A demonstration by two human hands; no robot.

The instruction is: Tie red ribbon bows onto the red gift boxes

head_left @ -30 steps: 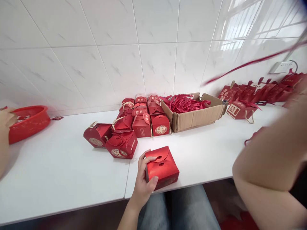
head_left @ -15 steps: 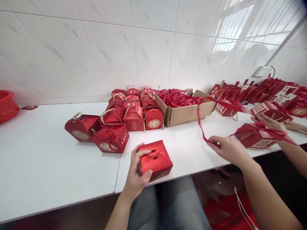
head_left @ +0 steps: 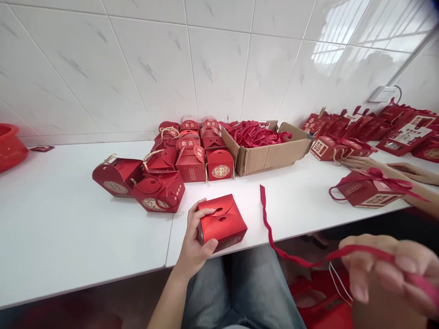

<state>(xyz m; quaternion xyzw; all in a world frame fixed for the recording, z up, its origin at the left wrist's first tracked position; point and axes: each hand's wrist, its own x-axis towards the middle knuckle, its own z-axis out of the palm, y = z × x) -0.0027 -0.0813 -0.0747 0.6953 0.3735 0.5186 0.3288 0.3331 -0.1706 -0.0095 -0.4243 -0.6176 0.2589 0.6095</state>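
your right fingers (head_left: 360, 276), half curled, hold the ribbon (head_left: 293, 259); toward their ten o'clock, your left fingers (head_left: 210, 247) clasp the box (head_left: 229, 225).

The left grip (head_left: 192, 244) holds a red box (head_left: 228, 226); the right grip (head_left: 389, 267) (blurred) a ribbon (head_left: 299, 261).

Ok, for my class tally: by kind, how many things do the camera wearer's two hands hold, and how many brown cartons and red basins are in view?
Red box, in the left hand: 1
Ribbon, in the right hand: 1
Brown carton: 1
Red basin, partly out of frame: 1
Total: 4
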